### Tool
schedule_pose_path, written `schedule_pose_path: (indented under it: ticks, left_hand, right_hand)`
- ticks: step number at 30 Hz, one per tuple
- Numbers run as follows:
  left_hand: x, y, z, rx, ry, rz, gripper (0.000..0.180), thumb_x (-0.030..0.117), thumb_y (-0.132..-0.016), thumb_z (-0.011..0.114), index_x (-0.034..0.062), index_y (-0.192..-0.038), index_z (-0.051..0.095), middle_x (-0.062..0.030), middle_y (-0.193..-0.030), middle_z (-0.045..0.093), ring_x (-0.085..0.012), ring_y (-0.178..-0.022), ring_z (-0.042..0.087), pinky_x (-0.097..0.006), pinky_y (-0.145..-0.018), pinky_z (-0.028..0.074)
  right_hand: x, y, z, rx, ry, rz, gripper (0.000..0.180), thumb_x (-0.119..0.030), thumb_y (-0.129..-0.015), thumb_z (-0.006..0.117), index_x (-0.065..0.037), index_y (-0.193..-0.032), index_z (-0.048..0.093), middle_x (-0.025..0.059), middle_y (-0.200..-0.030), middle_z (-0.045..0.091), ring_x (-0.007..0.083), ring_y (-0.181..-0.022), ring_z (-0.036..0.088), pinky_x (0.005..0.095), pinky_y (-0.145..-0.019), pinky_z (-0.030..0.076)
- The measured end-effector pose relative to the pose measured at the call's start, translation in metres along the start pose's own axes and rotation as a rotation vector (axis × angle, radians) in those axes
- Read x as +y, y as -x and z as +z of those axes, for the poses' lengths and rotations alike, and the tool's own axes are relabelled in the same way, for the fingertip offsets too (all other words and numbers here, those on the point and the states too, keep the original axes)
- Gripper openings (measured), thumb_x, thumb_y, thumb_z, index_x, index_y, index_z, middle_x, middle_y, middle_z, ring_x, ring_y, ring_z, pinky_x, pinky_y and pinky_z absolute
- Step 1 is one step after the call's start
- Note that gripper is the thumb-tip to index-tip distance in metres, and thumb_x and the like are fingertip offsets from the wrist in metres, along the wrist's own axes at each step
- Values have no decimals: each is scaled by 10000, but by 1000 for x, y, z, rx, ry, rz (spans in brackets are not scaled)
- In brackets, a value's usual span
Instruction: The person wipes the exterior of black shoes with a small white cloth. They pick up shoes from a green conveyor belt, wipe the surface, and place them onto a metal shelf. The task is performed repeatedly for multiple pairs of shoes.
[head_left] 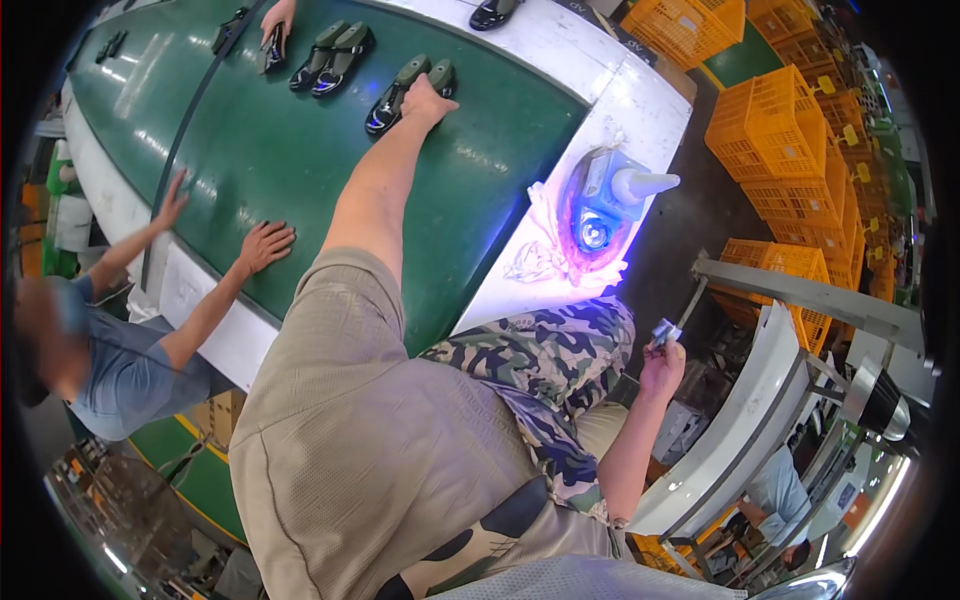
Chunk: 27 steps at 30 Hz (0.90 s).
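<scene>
My left arm stretches over the green conveyor belt point(480, 190). At its end my left hand point(426, 103) is closed on a glossy black shoe point(438, 80) with a dark green shoe last in it; part of that shoe is hidden behind the hand. Right beside it lies the matching black shoe point(388, 105), also on a green last. My right hand point(661, 368) is raised off to the right, away from the belt, its fingers pinched on a small silvery-grey object point(664, 330) too small to name.
A pair of black shoes point(332, 60) on lasts lies farther left; another person's hand point(280, 18) touches a shoe beyond. A co-worker point(130, 360) rests hands on the belt. A white-nozzled bottle point(640, 185) stands by a blue-lit lamp point(594, 234). Orange crates point(765, 120) are stacked right.
</scene>
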<state>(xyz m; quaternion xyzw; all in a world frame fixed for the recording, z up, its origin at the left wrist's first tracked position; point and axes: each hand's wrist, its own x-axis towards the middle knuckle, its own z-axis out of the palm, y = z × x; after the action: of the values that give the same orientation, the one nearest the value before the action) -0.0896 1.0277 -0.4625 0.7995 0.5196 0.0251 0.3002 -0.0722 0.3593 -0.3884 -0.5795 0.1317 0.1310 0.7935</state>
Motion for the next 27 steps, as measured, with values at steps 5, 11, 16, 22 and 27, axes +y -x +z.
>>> schedule_pose_path:
  ticks: [5,11,16,22,27]
  left_hand:
    - [13,-10,-3,-26,-215,-23,721,448,-721,817,83,-1282,550,-134,-1301,575,-293,-1199,578,-419,-1025,469]
    - [-14,18,6,-188,-347,523,479,261,-731,763,86,-1160,641,-154,-1201,627,-332,-1146,593,-431,-968,492]
    - [-49,101,4,-497,-434,1217,466,8,-617,692,79,-1078,674,-116,-1086,644,-340,-1125,571,-448,-963,468]
    - [-62,187,-20,-687,-392,1020,531,48,-607,724,55,-1132,641,-146,-1261,589,-331,-1260,506,-439,-1073,404]
    - [-70,221,10,-191,-358,607,894,295,-666,839,-14,-1393,420,-228,-1462,404,-383,-1319,442,-436,-1111,379]
  right_hand:
    - [-8,-2,41,-29,181,-57,124,-89,-880,687,-67,-948,585,55,-901,643,171,-784,630,351,-694,539]
    - [12,-44,102,-86,545,-193,109,-65,-832,729,-26,-887,644,-41,-770,585,67,-683,513,230,-651,442]
    - [42,-80,131,-222,799,-448,119,-80,-793,742,-22,-854,658,29,-778,630,126,-722,585,280,-684,488]
    - [38,-64,180,-276,1248,-873,102,-78,-734,727,-68,-824,680,137,-798,663,332,-770,661,424,-694,527]
    - [44,-68,191,-321,1464,-905,100,-93,-713,732,-78,-788,668,129,-823,666,332,-805,657,438,-714,527]
